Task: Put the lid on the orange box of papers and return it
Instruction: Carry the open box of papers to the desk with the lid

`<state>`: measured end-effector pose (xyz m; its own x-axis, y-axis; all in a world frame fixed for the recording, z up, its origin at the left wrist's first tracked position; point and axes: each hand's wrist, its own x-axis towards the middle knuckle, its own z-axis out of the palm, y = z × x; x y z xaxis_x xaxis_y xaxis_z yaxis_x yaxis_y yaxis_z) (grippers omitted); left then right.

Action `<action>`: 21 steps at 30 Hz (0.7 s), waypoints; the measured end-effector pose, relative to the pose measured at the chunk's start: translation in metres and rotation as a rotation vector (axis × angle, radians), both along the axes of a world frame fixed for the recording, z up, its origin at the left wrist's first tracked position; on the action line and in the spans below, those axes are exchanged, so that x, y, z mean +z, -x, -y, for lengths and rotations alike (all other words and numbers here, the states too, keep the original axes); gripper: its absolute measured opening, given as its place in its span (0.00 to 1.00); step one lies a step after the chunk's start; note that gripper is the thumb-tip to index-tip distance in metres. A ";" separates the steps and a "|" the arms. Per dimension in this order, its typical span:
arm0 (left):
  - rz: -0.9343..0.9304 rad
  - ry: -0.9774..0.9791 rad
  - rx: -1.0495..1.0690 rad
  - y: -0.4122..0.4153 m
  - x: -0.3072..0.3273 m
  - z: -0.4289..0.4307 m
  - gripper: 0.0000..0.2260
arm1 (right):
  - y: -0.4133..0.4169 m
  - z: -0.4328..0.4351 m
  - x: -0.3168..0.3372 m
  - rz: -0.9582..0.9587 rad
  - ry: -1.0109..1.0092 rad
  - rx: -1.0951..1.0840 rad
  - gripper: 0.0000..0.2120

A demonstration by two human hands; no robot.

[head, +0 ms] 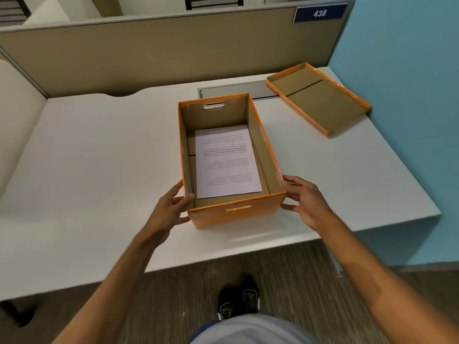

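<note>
Orange box (233,214): open-topped cardboard carton, orange outside and plain brown inside, standing upright on the white desk (99,155) near its front edge, with a cut-out handle slot in the far end wall and a pressed handle flap in the near end wall. Contents: a stack of printed white papers (227,161) lying flat on the box floor, text facing away from the viewer, a margin of brown floor showing around it. Left hand (169,209): at the near left corner of the box, thumb hooked over the rim, fingers spread against the outer left wall, holding the carton. Right hand (304,198): at the near right corner, fingertips touching the outer right wall and corner edge, palm open and curved around it, also holding the carton. Lid (320,98): orange, shallow, lying upside down with its brown inside up, at the far right corner of the desk, well apart from the box and touched by neither hand. Surroundings: beige partition (159,53) behind the desk carrying a blue plate numbered 438 (320,13); blue wall (407,95) at right; dark carpeted floor (293,276) below the desk edge, with the person's black shoes (239,302) visible.
</note>
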<state>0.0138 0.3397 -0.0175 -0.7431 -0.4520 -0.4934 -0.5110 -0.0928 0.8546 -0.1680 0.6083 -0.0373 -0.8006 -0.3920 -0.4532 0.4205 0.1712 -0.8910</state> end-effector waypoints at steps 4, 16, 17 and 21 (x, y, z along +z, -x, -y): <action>-0.033 0.061 0.049 -0.004 -0.003 -0.005 0.27 | -0.006 0.000 0.000 -0.002 0.004 -0.013 0.11; -0.041 0.148 0.081 -0.005 -0.003 -0.014 0.27 | -0.017 -0.001 0.004 -0.035 -0.030 -0.033 0.15; -0.025 0.194 0.080 -0.006 -0.003 -0.015 0.27 | -0.017 -0.002 0.005 -0.049 -0.051 -0.032 0.15; 0.059 0.555 0.071 -0.005 0.000 -0.021 0.32 | -0.011 -0.006 0.008 -0.148 -0.111 -0.051 0.15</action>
<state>0.0188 0.3608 -0.0176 -0.6798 -0.7035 -0.2071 -0.5686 0.3272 0.7548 -0.1567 0.6145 -0.0292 -0.8793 -0.3031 -0.3674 0.2973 0.2533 -0.9205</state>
